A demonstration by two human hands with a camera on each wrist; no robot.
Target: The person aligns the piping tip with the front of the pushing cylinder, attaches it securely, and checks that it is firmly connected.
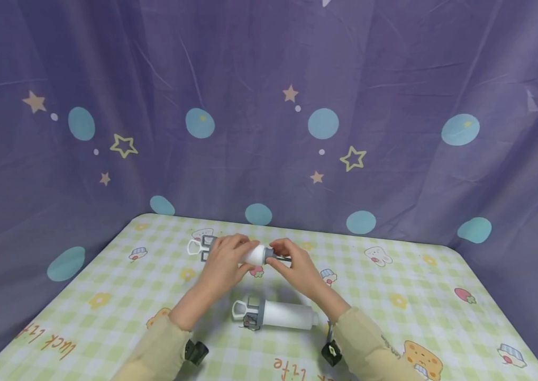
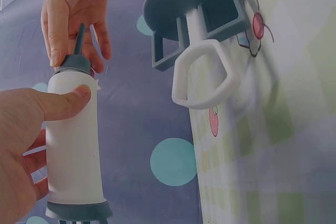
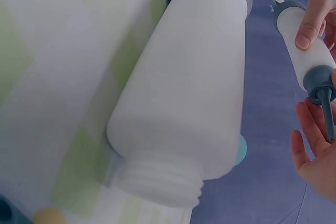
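My left hand [image 1: 225, 263] grips the white barrel [image 2: 73, 145] of an icing syringe, held up above the far part of the table. At its right end, my right hand [image 1: 299, 268] pinches the blue-grey nozzle cap [image 2: 75, 63] with thumb and fingers. The cap sits on the barrel, and its thin spout [image 3: 326, 111] points away from the barrel. A white ring handle [image 1: 194, 247] shows at the syringe's left end. Nearer me lies a second icing syringe [image 1: 289, 315], its threaded neck [image 3: 160, 182] bare and facing right.
A green-and-white checked cloth [image 1: 130, 296] covers the table. Behind it hangs a purple curtain [image 1: 259, 63] with stars and blue spots. Part of a dark blue-grey piece [image 3: 10, 214] shows at the lower left of the right wrist view.
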